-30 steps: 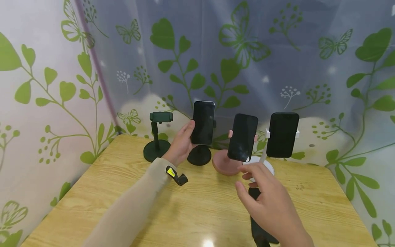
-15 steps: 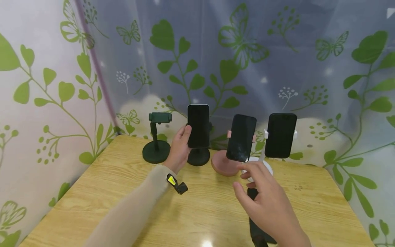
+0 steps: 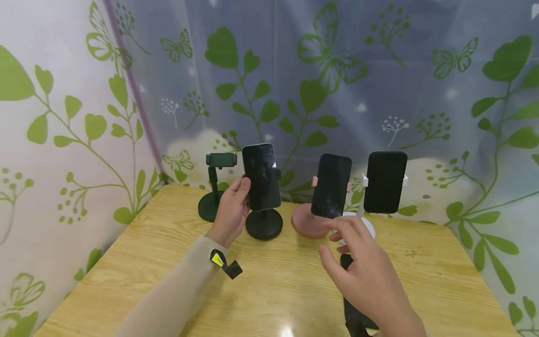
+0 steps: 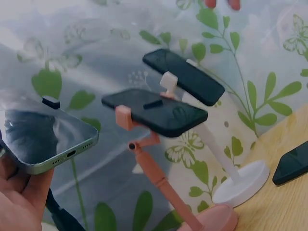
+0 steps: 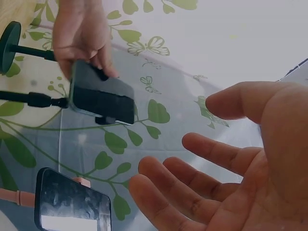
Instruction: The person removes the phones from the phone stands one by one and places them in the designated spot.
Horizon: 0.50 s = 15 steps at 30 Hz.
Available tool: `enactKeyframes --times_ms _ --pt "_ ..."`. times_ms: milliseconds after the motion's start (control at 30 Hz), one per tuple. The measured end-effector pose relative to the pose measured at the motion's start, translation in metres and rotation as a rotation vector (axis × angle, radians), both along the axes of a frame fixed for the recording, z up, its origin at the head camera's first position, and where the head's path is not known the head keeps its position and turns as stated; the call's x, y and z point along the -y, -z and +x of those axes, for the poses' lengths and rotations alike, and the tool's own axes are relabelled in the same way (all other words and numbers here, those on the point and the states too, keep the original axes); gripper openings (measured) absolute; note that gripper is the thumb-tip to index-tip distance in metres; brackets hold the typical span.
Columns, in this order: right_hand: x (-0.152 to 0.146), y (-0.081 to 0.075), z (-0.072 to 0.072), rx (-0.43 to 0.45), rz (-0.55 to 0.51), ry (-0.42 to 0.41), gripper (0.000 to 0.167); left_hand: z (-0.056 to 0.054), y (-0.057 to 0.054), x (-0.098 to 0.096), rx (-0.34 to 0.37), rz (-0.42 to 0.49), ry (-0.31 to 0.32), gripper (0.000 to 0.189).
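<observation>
Hands (image 3: 368, 271) apart, left (image 3: 229, 210) around phone (image 3: 262, 178)

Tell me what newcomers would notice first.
Probably the left hand gripping the pale-edged phone in the black stand, near the head view's centre. Right of it, a second phone sits in the pink stand and a third phone in the white stand. Leftmost, the green stand holds none.

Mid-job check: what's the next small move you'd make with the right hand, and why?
I'd probably lower the right hand and pinch the flat phone: that hand is open and holds nothing, this phone lies on the table beneath it, and the green stand bears none. The left hand is occupied, gripping the silver-edged phone.
</observation>
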State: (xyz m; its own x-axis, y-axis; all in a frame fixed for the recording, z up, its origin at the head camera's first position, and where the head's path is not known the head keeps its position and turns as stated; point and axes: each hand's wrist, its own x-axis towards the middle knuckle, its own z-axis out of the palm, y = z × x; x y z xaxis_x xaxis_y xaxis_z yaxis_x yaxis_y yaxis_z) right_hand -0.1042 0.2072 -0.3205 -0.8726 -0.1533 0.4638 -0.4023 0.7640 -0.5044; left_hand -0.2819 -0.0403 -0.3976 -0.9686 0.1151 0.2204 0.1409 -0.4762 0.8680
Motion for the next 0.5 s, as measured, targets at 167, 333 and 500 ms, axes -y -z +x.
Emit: enactKeyframes --times_ms 167,333,500 --pt "-0.001 0.0 0.0 -0.01 -0.01 0.006 0.03 0.023 -0.015 0.009 0.003 -0.068 -0.016 0.048" --pt "-0.004 0.0 0.0 -0.062 -0.017 0.012 0.029 0.048 -0.036 0.015 -0.027 -0.218 0.024 0.047" --pt "-0.003 0.001 0.0 -0.087 -0.022 0.023 0.033 0.071 -0.052 0.015 -0.031 -0.268 0.114 0.047"
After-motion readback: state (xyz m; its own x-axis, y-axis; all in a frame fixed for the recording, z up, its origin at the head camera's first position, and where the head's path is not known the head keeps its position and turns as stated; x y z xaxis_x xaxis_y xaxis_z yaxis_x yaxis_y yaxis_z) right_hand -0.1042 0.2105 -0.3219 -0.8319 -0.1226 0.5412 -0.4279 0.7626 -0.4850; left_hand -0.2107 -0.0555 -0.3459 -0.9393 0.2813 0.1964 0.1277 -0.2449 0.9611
